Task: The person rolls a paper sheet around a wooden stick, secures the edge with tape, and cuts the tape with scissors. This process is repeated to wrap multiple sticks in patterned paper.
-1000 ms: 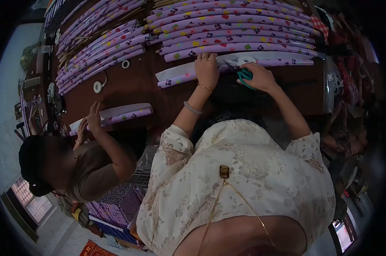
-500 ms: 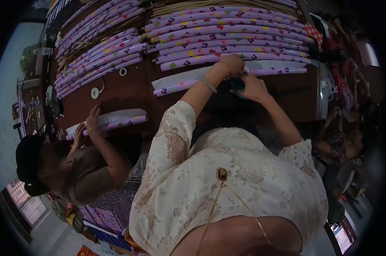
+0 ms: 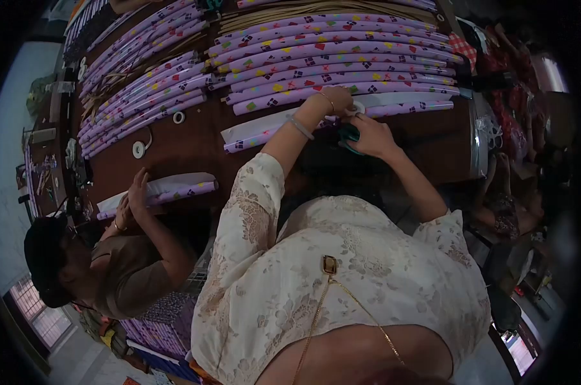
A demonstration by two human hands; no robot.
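The left hand [image 3: 337, 101] lies with bent fingers on the half-wrapped purple roll [image 3: 284, 126], probably pressing its white paper flap flat on the brown table [image 3: 194, 138]. Just beside it the right hand [image 3: 371, 136] is closed around the green scissors [image 3: 349, 133], held low and touching the same roll near a ring of tape [image 3: 356, 106], so both tools are close to the open edge. Finished rolls [image 3: 329, 58] lie in rows behind, and a co-worker's hand [image 3: 136, 192] rests on another roll [image 3: 168, 189].

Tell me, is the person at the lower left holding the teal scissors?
No, the teal scissors sit under the wearer's right hand; the other person's hands rest on a purple roll.
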